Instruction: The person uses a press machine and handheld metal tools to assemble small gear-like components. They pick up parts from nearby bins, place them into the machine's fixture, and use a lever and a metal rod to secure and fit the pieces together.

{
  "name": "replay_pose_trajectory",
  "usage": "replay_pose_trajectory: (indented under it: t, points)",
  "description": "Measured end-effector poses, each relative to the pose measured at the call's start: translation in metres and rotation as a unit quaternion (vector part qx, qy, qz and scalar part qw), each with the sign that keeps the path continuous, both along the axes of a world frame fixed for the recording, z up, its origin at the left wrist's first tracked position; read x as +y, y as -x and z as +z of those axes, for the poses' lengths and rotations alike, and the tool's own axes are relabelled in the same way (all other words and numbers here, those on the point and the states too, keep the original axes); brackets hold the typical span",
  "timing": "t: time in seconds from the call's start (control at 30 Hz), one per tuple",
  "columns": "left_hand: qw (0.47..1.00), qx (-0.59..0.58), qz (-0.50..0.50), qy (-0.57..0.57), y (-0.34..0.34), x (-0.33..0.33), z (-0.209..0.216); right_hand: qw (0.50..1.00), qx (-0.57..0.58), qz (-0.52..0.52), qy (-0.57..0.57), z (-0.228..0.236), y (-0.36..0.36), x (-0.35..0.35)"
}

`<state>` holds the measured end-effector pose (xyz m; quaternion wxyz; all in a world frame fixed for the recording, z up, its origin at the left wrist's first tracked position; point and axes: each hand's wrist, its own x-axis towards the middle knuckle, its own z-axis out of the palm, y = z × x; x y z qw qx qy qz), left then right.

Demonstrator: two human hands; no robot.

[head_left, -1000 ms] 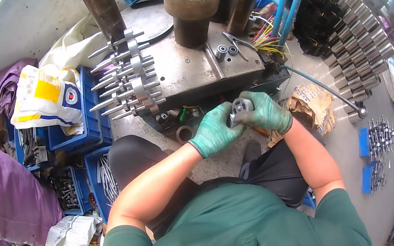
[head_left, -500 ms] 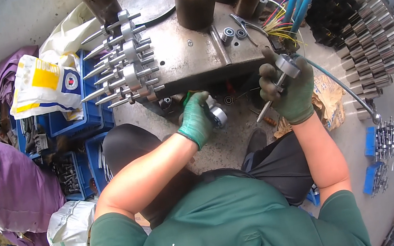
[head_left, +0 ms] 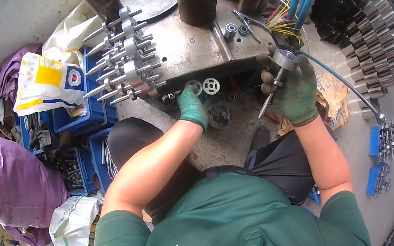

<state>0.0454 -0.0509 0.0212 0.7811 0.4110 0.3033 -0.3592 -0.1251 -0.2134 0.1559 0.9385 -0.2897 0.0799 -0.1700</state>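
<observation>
Left hand [head_left: 191, 106] farther forward, forearm [head_left: 161, 161] angled inward

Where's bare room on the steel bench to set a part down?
The steel bench is mostly bare between the row of shafts and the metal bar. Right of the bar it's crowded: bearings, pliers, wires; the right hand holds a collared shaft by that side.

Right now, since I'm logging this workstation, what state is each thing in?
Left gloved hand, fingers bent beside a holed metal disc; grip unclear
Right gloved hand, closed around a shafted metal cylinder
Pliers, lying with handles spread
Metal rod, lying flat
Wires, ends fanned out
Yellow-and-white sack, creased
</observation>
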Motion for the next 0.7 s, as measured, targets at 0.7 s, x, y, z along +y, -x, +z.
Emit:
replay_pose_trajectory:
  t: [0.7]
  points:
    - [0.736,-0.451,-0.504,0.0,0.053,-0.01,0.031,0.957,0.094,-0.149,0.232,-0.035,-0.041,0.025]
